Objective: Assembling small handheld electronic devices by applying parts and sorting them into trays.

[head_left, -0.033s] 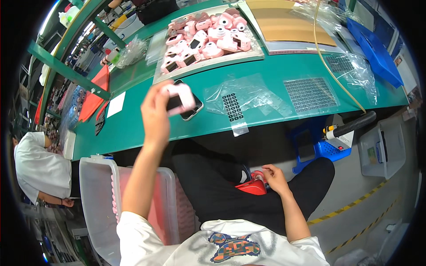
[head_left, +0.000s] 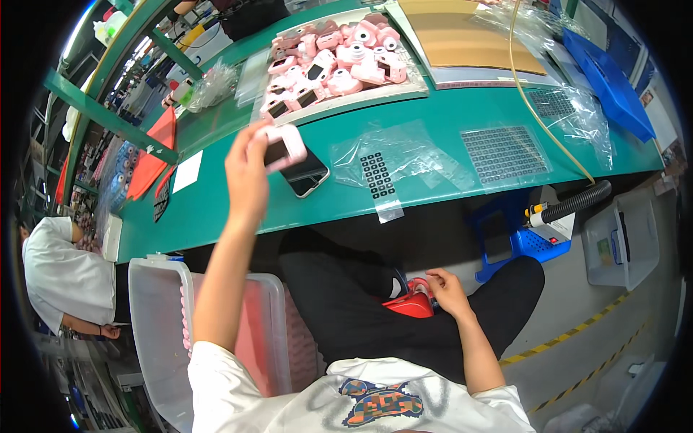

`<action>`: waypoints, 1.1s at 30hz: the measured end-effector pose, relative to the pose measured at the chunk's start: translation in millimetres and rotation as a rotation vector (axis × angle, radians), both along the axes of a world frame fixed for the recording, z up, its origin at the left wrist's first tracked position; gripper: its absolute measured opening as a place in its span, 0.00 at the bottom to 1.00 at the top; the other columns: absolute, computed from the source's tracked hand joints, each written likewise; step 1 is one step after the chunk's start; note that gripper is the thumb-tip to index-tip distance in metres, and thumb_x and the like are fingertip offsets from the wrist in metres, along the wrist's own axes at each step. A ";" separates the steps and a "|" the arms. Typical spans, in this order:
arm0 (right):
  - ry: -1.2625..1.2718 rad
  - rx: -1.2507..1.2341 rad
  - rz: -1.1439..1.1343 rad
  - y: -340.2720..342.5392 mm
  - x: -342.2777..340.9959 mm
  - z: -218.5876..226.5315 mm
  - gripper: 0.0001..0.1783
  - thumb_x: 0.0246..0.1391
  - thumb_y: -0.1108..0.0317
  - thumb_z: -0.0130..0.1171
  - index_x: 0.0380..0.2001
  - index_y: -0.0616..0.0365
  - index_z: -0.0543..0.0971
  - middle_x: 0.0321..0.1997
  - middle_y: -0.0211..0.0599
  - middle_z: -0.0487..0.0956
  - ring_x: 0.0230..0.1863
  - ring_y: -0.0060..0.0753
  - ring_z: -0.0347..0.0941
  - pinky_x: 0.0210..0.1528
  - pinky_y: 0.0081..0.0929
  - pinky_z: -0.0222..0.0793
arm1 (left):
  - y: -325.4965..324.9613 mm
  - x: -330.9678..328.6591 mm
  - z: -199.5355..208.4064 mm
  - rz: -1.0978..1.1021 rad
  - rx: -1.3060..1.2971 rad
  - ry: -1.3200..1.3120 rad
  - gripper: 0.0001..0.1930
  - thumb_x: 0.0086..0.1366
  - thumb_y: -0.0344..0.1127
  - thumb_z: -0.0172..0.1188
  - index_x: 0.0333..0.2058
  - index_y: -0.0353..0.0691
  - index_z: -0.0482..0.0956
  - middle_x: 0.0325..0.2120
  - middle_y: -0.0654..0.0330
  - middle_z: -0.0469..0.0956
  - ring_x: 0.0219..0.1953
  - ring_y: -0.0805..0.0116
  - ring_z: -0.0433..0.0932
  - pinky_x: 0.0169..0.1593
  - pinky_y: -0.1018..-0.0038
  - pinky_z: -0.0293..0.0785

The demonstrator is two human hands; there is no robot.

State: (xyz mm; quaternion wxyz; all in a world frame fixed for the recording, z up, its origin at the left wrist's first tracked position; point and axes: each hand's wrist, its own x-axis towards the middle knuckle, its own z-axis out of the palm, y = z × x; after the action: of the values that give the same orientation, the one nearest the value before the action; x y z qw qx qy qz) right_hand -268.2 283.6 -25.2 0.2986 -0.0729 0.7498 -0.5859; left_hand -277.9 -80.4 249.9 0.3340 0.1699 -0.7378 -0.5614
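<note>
My left hand (head_left: 247,173) grips a small pink toy camera (head_left: 286,147) by its left side, dark screen facing me. It is held over a black smartphone (head_left: 307,174) on the green bench, hiding the phone's upper left part. Down at my lap, my right hand (head_left: 449,291) rests by a red shoe (head_left: 413,304), its fingers loosely bent and apart with nothing seen in them. Right of the phone lies a clear sheet of small black square stickers (head_left: 379,175), partly on clear plastic film (head_left: 426,155).
A tray (head_left: 325,108) heaped with pink toy cameras stands at the back. Another sticker sheet (head_left: 505,155) lies to the right, near a blue bin (head_left: 610,86) and a hanging hose (head_left: 577,202). A clear tub (head_left: 162,317) stands at my left; a person (head_left: 72,270) is beyond.
My left hand has shifted slightly left and up with the toy camera, uncovering more of the smartphone. The right hand has not visibly moved.
</note>
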 end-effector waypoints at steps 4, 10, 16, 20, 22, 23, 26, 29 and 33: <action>0.110 0.025 0.006 5.8 2.6 8.0 0.13 0.60 0.72 0.56 0.44 0.67 0.81 0.33 0.41 0.85 0.30 0.29 0.79 0.36 0.22 0.74 | -94.9 -66.3 -5.7 0.083 -0.202 -0.127 0.19 0.72 0.39 0.55 0.55 0.32 0.77 0.47 0.54 0.79 0.43 0.69 0.75 0.49 0.76 0.73; 0.046 0.087 -0.027 2.9 2.6 28.9 0.15 0.59 0.72 0.58 0.47 0.68 0.81 0.36 0.42 0.84 0.33 0.29 0.77 0.39 0.22 0.73 | -160.3 -166.1 3.8 0.081 -0.087 -0.187 0.23 0.70 0.39 0.58 0.58 0.31 0.74 0.46 0.53 0.80 0.41 0.69 0.76 0.49 0.74 0.73; 0.051 0.132 -0.013 8.7 -7.3 17.4 0.15 0.60 0.71 0.58 0.47 0.67 0.81 0.35 0.41 0.84 0.33 0.29 0.78 0.39 0.22 0.73 | -176.7 -152.4 -2.4 0.006 -0.259 -0.226 0.23 0.70 0.39 0.58 0.58 0.31 0.74 0.47 0.53 0.81 0.45 0.68 0.78 0.51 0.75 0.73; 0.052 0.166 0.086 0.4 -18.4 -0.8 0.15 0.60 0.71 0.58 0.47 0.66 0.81 0.33 0.39 0.83 0.32 0.28 0.77 0.38 0.21 0.72 | -191.5 -44.5 8.9 0.050 -0.437 -0.171 0.19 0.71 0.38 0.58 0.55 0.32 0.77 0.45 0.54 0.82 0.49 0.69 0.79 0.53 0.77 0.73; 0.011 0.143 0.142 -5.6 -20.9 -10.4 0.14 0.60 0.71 0.57 0.48 0.65 0.81 0.33 0.37 0.82 0.32 0.27 0.76 0.38 0.21 0.72 | -200.4 31.8 29.6 0.120 -0.452 -0.171 0.17 0.71 0.38 0.58 0.53 0.33 0.79 0.43 0.56 0.83 0.47 0.70 0.79 0.52 0.77 0.73; -0.018 0.136 0.185 -7.0 -16.4 -15.4 0.14 0.61 0.71 0.57 0.48 0.65 0.81 0.32 0.37 0.82 0.32 0.26 0.76 0.38 0.21 0.72 | -201.2 77.9 38.7 0.119 -0.477 -0.148 0.16 0.71 0.38 0.58 0.50 0.34 0.80 0.41 0.57 0.83 0.44 0.70 0.80 0.51 0.78 0.74; 0.037 0.107 0.219 -0.7 -22.2 -42.1 0.14 0.62 0.71 0.56 0.49 0.64 0.80 0.35 0.38 0.81 0.34 0.27 0.75 0.40 0.21 0.72 | -202.4 213.4 48.6 0.319 -0.426 -0.238 0.12 0.71 0.38 0.58 0.41 0.35 0.82 0.33 0.60 0.82 0.36 0.72 0.78 0.45 0.79 0.73; -0.037 0.149 0.265 -10.1 -20.3 -42.9 0.14 0.63 0.69 0.56 0.48 0.66 0.80 0.35 0.39 0.81 0.34 0.28 0.75 0.41 0.21 0.71 | -197.5 369.2 13.7 0.498 -0.505 -0.628 0.11 0.69 0.37 0.56 0.32 0.36 0.81 0.25 0.64 0.77 0.28 0.74 0.71 0.37 0.79 0.69; -0.046 0.165 0.355 -9.7 -13.2 -45.7 0.14 0.64 0.67 0.56 0.48 0.65 0.80 0.37 0.38 0.81 0.34 0.27 0.75 0.41 0.22 0.71 | -147.2 521.5 -61.6 0.583 -0.216 -0.989 0.09 0.63 0.35 0.55 0.30 0.36 0.80 0.22 0.62 0.78 0.25 0.72 0.74 0.30 0.73 0.70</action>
State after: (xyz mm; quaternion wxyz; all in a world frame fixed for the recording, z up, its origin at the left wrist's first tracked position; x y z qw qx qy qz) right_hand -281.5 274.0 -70.9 0.4191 -0.1659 0.7637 -0.4621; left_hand 243.5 -227.6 188.3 0.1063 0.5729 -0.7818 -0.2219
